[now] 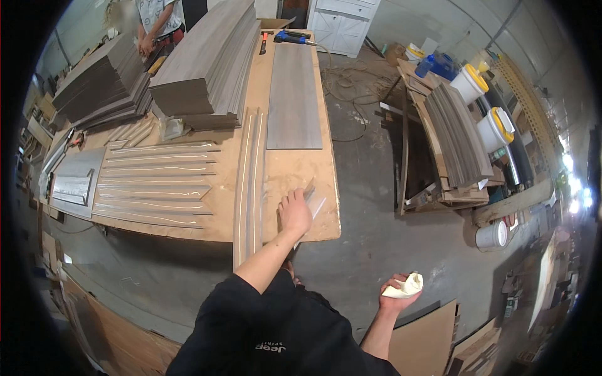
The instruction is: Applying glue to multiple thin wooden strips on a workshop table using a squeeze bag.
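Left hand [295, 213] lies flat and open on a thin strip [311, 199] at the worktop [295, 169] edge. Right hand [396, 293] grips a rag [404, 287]. Looks like pickup; next needs fingers closing on the strip.

the left hand [295, 213] lies on a thin strip [310, 190] at the workbench [295, 164] corner, and the palm hides where the strip ends; whether the fingers grip it or only press on it cannot be told. the right hand [396, 296] is closed round a pale cloth [406, 285], most of which is bunched inside the fist. another person [155, 25] at the far end of the bench is cut off above the chest by the dark rim. the tools [285, 37] at the far end are too small to name surely. the right side glares white, blurring the shelves [574, 182] there. the lower-left corner is lost in shadow.
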A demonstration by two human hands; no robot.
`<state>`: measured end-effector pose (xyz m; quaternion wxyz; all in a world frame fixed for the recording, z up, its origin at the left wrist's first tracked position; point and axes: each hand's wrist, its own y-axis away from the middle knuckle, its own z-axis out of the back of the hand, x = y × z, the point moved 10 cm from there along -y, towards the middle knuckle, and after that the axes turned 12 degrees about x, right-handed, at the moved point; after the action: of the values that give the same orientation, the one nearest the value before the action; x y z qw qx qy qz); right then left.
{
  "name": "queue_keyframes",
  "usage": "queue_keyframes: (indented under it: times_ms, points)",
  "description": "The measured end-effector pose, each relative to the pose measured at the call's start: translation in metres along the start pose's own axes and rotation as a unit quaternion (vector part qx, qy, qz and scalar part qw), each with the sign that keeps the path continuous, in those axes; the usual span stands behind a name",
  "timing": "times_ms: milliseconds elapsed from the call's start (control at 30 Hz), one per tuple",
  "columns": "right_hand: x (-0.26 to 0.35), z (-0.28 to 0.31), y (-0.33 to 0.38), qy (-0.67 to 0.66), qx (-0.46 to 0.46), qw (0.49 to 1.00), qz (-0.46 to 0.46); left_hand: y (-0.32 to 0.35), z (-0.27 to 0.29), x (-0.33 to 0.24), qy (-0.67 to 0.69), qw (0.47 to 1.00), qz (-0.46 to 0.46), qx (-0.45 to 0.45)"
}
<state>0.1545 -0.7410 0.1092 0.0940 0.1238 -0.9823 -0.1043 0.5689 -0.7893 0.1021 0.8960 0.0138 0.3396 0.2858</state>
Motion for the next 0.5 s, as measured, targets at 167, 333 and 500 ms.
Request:
queue_keyframes:
  times_ms: [167, 333, 500]
  points:
    - [-0.012, -0.048, -0.049, -0.049, -0.047, 0.997, 0.043, 0.012, -0.008, -0.022, -0.046, 0.999, -0.029, -0.001]
    - [-0.021, -0.059, -0.091, 0.024, 0.026, 0.999, -0.001, 0.011, -0.009, -0.036, -0.054, 0.996, -0.067, 0.012]
    - [-0.024, -0.055, -0.133, 0.082, 0.076, 0.990, -0.081, -0.008, 0.013, -0.026, 0.085, 0.994, -0.049, 0.037]
